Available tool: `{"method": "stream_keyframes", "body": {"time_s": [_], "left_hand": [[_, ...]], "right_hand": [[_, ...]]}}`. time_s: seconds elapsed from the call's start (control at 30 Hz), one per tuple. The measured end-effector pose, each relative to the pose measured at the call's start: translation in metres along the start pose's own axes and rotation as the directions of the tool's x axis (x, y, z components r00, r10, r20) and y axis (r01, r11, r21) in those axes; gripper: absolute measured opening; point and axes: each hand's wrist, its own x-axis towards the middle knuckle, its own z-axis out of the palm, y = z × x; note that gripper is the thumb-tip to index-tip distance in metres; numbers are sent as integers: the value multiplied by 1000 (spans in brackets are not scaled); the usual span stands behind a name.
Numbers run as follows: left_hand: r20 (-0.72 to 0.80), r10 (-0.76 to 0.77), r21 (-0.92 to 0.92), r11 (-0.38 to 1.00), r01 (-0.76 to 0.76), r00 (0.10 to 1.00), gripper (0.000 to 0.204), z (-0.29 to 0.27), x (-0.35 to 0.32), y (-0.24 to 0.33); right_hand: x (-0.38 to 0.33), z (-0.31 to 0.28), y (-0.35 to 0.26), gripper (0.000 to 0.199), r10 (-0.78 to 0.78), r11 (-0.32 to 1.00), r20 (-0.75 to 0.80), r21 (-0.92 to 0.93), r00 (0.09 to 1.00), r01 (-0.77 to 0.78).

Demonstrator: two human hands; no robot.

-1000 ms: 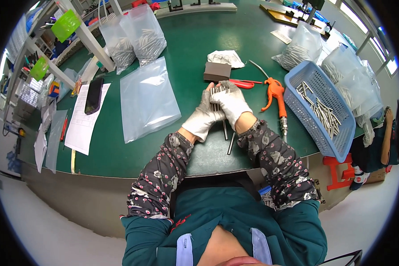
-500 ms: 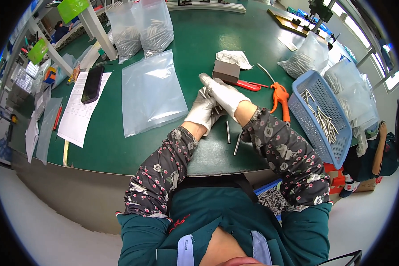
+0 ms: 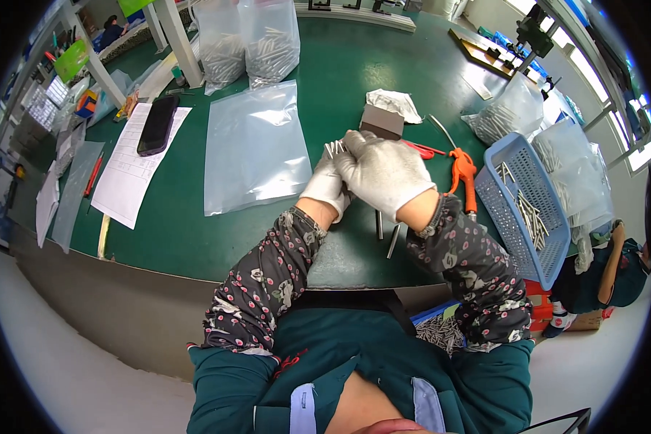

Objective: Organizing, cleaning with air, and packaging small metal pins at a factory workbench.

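Observation:
My left hand [image 3: 325, 186], in a white glove, is closed around a small bundle of metal pins [image 3: 334, 149]; their ends stick up above its fingers. Against that bundle, my right hand [image 3: 387, 172], also gloved, has its fingers bent over the pins, partly hiding them. Just beyond the hands lies a grey-brown block [image 3: 382, 121] beside a crumpled white cloth [image 3: 396, 103]. A red-handled tool [image 3: 428, 151] is partly covered by my right hand. Two loose pins, one dark-sided [image 3: 380, 226] and one nearer the edge [image 3: 393, 242], lie below my right wrist.
An orange air blow gun [image 3: 464, 171] lies right of my hands, next to a blue basket [image 3: 550, 269] holding pins. Left lie a flat plastic bag [image 3: 257, 152], a paper sheet [image 3: 126, 181] and a phone [image 3: 158, 126]. Filled bags [image 3: 269, 50] stand behind. Another person [image 3: 618, 267] is at far right.
My right hand has gone from stretched flat across the pins to bent fingers gripping near their upper ends. My left hand keeps hold of the bundle. The whole view has shifted slightly.

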Motion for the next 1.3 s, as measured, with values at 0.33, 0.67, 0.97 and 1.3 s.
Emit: {"method": "stream_keyframes", "body": {"time_s": [0.33, 0.67, 0.97, 1.3], "left_hand": [[130, 53, 165, 984, -74, 990, 51, 24, -24, 9], [215, 24, 374, 922, -105, 976, 64, 28, -30, 12], [155, -1, 317, 947, -49, 988, 60, 32, -41, 15], [135, 25, 282, 957, -62, 991, 50, 17, -39, 22]], "right_hand": [[-9, 23, 35, 71, -440, 861, -204, 179, 874, 476], [-16, 37, 45, 68, -379, 857, -238, 276, 894, 436], [-19, 43, 54, 82, -444, 704, -395, 401, 804, 586], [-23, 41, 59, 82, -386, 727, -421, 409, 821, 552]]}}
